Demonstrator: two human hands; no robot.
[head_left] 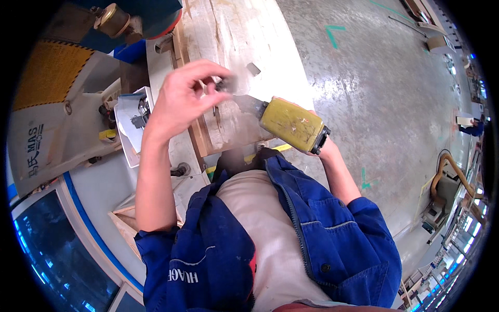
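My right hand grips a boxy olive-yellow power tool from below and its far side; most of its fingers are hidden. Its dark nose is smeared by motion and points left toward my other hand. Thumb and fingers pinched, my left hand holds a small dark piece, too blurred to name. Both hands are above a worn wooden worktop. A small grey block lies on it beyond the tool's nose.
Left of the worktop stands a white bin holding papers and dark parts. Blue machinery with a brass-coloured fitting overhangs at the upper left. A grey concrete floor extends right, with a brown hose farther off.
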